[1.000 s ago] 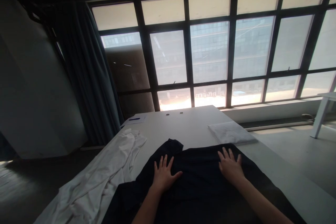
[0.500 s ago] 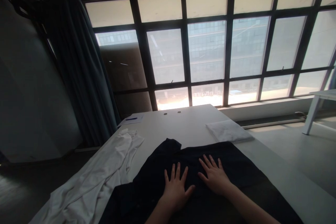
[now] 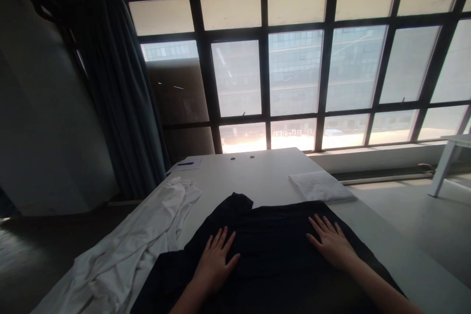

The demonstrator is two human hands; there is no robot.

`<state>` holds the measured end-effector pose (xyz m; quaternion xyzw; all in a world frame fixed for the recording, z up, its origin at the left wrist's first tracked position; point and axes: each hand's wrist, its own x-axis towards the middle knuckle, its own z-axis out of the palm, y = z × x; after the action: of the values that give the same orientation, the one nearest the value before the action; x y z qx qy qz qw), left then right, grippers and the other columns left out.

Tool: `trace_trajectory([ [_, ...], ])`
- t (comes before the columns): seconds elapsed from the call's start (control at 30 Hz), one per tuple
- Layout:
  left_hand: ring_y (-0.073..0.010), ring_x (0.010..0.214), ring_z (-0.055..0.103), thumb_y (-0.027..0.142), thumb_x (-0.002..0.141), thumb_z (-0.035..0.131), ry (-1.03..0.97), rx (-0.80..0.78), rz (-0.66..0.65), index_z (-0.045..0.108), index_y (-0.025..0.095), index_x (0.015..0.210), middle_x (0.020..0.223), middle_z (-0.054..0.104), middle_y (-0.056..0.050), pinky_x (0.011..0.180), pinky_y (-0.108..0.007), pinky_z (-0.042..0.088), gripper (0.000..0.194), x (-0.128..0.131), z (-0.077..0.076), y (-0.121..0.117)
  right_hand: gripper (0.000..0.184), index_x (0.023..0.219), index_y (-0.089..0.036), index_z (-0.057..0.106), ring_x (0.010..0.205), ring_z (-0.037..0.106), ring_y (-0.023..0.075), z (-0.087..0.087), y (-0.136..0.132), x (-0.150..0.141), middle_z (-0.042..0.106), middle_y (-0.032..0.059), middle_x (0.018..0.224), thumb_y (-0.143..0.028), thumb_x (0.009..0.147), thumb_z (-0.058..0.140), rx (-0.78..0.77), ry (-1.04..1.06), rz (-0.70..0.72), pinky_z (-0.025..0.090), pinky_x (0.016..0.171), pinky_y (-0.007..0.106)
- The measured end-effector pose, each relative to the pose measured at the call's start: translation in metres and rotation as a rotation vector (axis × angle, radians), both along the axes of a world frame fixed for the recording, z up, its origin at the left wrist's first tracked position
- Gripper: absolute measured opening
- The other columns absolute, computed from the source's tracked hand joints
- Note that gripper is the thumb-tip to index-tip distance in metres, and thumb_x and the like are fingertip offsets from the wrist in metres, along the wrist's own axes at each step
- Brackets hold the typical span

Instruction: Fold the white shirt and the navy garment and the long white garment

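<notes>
Pressing open-palmed and grasping nothing, the left hand (image 3: 215, 261) and right hand (image 3: 331, 244) are resting on a limp, light-looking black cloth garment (image 3: 274, 240) at six o'clock on the long white table (image 3: 265, 169); its bunched fold (image 3: 239, 202) is offering the likeliest hold.

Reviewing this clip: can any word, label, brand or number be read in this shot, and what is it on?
Nothing can be read.
Row of sign-like marks outside the window: too blurred to read.
Sheet of paper on the white table: any print is too small to read.
Dark garment: no label visible.
</notes>
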<state>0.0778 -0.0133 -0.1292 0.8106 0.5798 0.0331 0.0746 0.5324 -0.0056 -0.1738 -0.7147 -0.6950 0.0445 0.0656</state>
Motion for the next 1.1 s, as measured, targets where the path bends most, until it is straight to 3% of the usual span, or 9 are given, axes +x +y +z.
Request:
trace_trajectory([
  [0.13, -0.0294, 0.157, 0.012, 0.078, 0.094, 0.029, 0.04, 0.029, 0.085, 0.023, 0.036, 0.159, 0.169, 0.012, -0.002, 0.127, -0.054, 0.015, 0.078, -0.034, -0.008, 0.0, 0.086, 0.161, -0.028, 0.025, 0.156, 0.011, 0.0323, -0.012, 0.001, 0.033, 0.014, 0.0025, 0.168, -0.08, 0.092, 0.026, 0.014, -0.027, -0.066, 0.01, 0.125, 0.058],
  [0.23, -0.0301, 0.156, 0.014, 0.078, 0.094, 0.031, 0.06, 0.05, 0.162, 0.027, 0.035, 0.159, 0.169, 0.015, -0.004, 0.126, -0.052, 0.016, 0.078, -0.05, -0.011, -0.002, 0.083, 0.161, -0.028, 0.025, 0.156, 0.011, 0.0337, -0.018, 0.003, 0.044, 0.015, 0.0031, 0.169, -0.075, 0.093, 0.027, 0.023, -0.057, -0.13, 0.009, 0.123, 0.065],
  [0.47, -0.042, 0.153, 0.02, 0.076, 0.09, 0.041, 0.133, 0.178, 0.416, 0.039, 0.028, 0.156, 0.167, 0.025, -0.013, 0.124, -0.056, 0.013, 0.082, -0.051, -0.015, -0.003, 0.077, 0.159, -0.036, 0.029, 0.154, 0.013, 0.0421, -0.026, 0.011, 0.046, 0.021, 0.0127, 0.167, -0.073, 0.092, 0.031, 0.035, -0.141, -0.322, 0.013, 0.112, 0.077],
  [0.67, -0.0419, 0.15, 0.029, 0.072, 0.091, 0.04, 0.132, 0.171, 0.442, 0.043, 0.028, 0.154, 0.164, 0.034, -0.015, 0.122, -0.058, 0.014, 0.078, -0.052, -0.019, 0.003, 0.07, 0.16, -0.04, 0.024, 0.151, 0.023, 0.0421, -0.033, 0.015, 0.047, 0.028, 0.0131, 0.165, -0.066, 0.095, 0.032, 0.051, -0.095, -0.246, 0.021, 0.112, 0.074],
  [0.87, -0.0369, 0.148, 0.035, 0.065, 0.093, 0.037, 0.101, 0.185, 0.415, 0.048, 0.026, 0.152, 0.157, 0.046, -0.011, 0.122, -0.056, 0.017, 0.071, -0.052, -0.014, 0.0, 0.058, 0.156, -0.038, 0.037, 0.153, 0.019, 0.0386, -0.04, 0.011, 0.041, 0.035, 0.0027, 0.163, -0.043, 0.1, 0.026, 0.083, -0.132, -0.09, 0.019, 0.113, 0.075],
  [1.0, -0.0351, 0.149, 0.032, 0.064, 0.094, 0.033, 0.116, 0.179, 0.399, 0.045, 0.021, 0.153, 0.16, 0.042, -0.011, 0.122, -0.058, 0.016, 0.074, -0.05, -0.014, -0.001, 0.057, 0.149, -0.031, 0.05, 0.153, 0.021, 0.0381, -0.039, 0.005, 0.035, 0.038, 0.0034, 0.161, -0.032, 0.098, 0.026, 0.128, -0.169, 0.002, 0.016, 0.115, 0.075],
  [1.1, -0.036, 0.153, 0.024, 0.064, 0.095, 0.028, 0.141, 0.165, 0.373, 0.04, 0.018, 0.156, 0.165, 0.033, -0.01, 0.123, -0.06, 0.012, 0.077, -0.05, -0.018, 0.001, 0.061, 0.157, -0.025, 0.038, 0.152, 0.024, 0.0351, -0.032, 0.003, 0.028, 0.034, 0.006, 0.163, -0.039, 0.098, 0.025, 0.208, -0.119, -0.056, 0.022, 0.117, 0.068],
])
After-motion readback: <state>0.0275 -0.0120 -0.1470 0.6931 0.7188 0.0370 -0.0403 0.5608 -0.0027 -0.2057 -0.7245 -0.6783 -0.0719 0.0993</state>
